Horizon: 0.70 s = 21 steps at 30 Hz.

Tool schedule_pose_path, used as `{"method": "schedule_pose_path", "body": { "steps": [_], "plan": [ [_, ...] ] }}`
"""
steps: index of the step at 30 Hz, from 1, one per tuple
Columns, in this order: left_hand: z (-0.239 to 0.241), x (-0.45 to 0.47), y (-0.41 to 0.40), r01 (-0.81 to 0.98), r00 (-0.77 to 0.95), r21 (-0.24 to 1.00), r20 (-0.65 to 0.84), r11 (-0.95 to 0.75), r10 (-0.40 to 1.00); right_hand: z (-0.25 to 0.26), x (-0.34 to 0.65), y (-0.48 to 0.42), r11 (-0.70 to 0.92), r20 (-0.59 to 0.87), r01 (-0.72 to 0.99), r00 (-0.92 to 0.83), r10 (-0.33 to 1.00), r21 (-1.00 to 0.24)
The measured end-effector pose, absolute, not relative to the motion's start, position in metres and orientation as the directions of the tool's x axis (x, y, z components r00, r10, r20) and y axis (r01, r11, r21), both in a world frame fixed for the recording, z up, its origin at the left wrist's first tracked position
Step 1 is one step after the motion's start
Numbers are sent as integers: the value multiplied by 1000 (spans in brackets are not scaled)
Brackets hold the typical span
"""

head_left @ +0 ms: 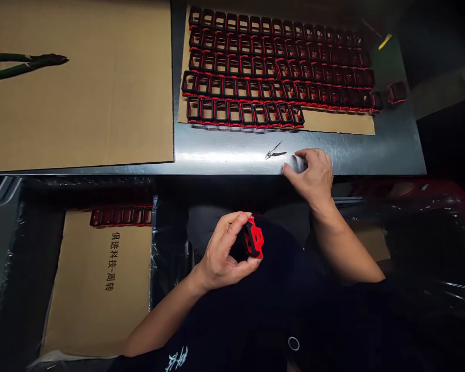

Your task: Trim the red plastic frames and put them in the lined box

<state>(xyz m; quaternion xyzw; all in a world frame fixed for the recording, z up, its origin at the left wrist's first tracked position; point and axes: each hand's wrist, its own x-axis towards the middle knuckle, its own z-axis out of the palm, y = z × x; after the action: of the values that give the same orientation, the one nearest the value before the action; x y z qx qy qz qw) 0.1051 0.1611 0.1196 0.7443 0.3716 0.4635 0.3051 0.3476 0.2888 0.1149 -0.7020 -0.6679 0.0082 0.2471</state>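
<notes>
In my left hand (pixel 227 253) is a red and black rectangular plastic frame (pixel 258 239), gripped between thumb and fingers in front of my body. My right hand (pixel 313 173) is over the metal table's front edge, with thumb and forefinger apart and nothing visible between them. Just left of those fingertips a small metal clipper-like tool (pixel 275 153) lies on the table (pixel 205 150). Behind it, several rows of similar red and black frames (pixel 234 112) stand on a cardboard sheet (pixel 337 122). The front row is shorter than the others.
Green-handled pliers (pixel 27 63) lie on a large cardboard sheet (pixel 112 119) at left. Below it, a plastic-lined box holds cardboard (pixel 89 294) and more frames (pixel 120 216). One frame (pixel 397 93) and a yellow-handled tool (pixel 385 42) are at right. Dark plastic sheeting (pixel 430 289) lies lower right.
</notes>
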Motion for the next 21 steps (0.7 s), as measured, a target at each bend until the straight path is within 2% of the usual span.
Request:
{"method": "schedule_pose_path", "body": {
  "steps": [3,7,9,13,17,19,21],
  "plan": [
    [118,104,160,260,309,795,469,-548,828,119,343,292,60,305,932,56,951,-358],
    [114,101,158,258,289,815,448,-519,846,129,344,299,199,174,913,-144,974,-357],
    [113,101,158,276,264,825,428,-493,864,134,347,300,215,135,904,-176,975,-369],
    [111,102,158,280,256,828,423,-485,869,135,349,306,202,173,904,-145,974,-377],
    [111,104,160,294,266,819,426,-493,865,131,353,319,173,146,908,-126,981,-381],
    [112,105,161,314,260,806,435,-501,862,134,357,313,216,187,885,-149,971,-412],
    [114,105,162,316,264,788,462,-529,846,143,361,291,336,257,824,-239,936,-455]
  ]
}}
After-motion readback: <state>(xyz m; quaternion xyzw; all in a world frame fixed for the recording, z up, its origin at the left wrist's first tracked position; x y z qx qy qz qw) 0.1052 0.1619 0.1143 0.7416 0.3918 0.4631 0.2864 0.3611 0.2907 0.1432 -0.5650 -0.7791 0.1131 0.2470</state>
